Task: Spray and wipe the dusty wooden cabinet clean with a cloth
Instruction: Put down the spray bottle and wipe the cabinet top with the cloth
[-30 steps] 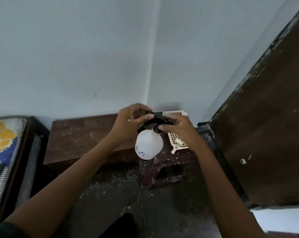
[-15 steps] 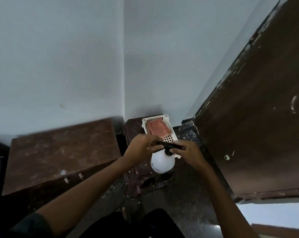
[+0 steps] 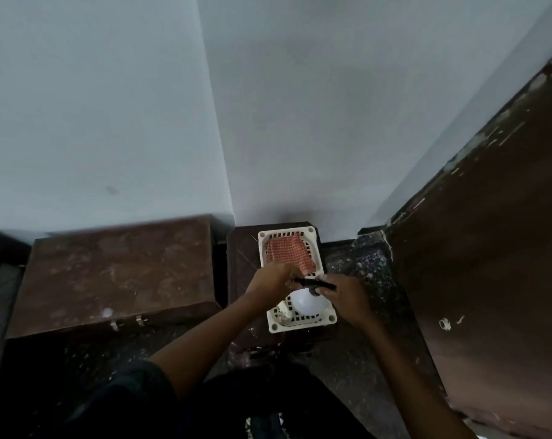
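Head view, downward, near cabinet

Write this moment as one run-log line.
left hand: grips spray bottle head | right hand: grips same head | spray bottle: at near end of white basket | checked cloth: in basket | wooden cabinet: dusty

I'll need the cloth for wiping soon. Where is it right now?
In the head view, the red checked cloth lies in the far end of the white basket, just beyond the left hand and right hand gripping the spray bottle.
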`<state>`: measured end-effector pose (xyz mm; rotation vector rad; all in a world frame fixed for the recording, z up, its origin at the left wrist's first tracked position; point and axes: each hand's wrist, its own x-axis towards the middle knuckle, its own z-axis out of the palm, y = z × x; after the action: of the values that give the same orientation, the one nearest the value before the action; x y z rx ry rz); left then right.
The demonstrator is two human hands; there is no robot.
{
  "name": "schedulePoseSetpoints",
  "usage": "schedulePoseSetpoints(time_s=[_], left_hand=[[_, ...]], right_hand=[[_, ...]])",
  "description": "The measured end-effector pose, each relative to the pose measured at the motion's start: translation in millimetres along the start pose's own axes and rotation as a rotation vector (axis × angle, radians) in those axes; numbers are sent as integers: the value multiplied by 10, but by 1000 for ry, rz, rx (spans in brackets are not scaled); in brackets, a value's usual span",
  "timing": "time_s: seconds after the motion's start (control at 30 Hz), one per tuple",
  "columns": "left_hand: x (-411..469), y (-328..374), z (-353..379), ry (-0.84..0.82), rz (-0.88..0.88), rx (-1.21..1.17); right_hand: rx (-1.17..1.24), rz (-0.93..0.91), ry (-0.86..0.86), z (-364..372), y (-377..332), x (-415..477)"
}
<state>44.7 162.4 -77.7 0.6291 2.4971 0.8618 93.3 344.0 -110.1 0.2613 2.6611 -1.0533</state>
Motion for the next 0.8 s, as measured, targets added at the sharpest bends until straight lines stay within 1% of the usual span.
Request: schedulePoseSetpoints(time_s=[0.07, 0.17, 0.23, 0.3, 0.4, 0.43, 0.47, 0.5, 0.6, 0.63, 0.7, 0.8], left_hand=[[54, -9, 90, -19, -47, 24], [94, -20, 166, 26, -112, 18], [107, -13, 166, 42, -135, 62], [104, -34, 145, 24, -150, 67], [95, -72, 79, -60, -180, 25], [92, -83, 52, -67, -194, -4], [97, -93, 20, -56, -218, -43], [80, -97, -19, -46, -230, -72], [-14, -140, -129, -7, -281, -104], [-57, -164, -153, 0, -305, -99], [-182, -216, -210, 9, -348, -68], [-371, -322, -284, 68, -411, -74]], right_hand=[[-12, 8, -50, 14, 68, 62], [2, 20, -77, 17, 115, 149], [38, 14, -139, 2, 130, 227], [52, 13, -256, -53, 131, 319], [99, -3, -502, -251, 116, 548], [125, 12, -552, -312, 95, 638], [135, 27, -562, -343, 71, 772], [149, 56, -508, -341, 34, 861], [166, 205, -206, -79, 18, 1243], [184, 251, -135, 33, 25, 1357], [246, 324, -80, 283, 99, 1532], [318, 415, -102, 563, 196, 1637]])
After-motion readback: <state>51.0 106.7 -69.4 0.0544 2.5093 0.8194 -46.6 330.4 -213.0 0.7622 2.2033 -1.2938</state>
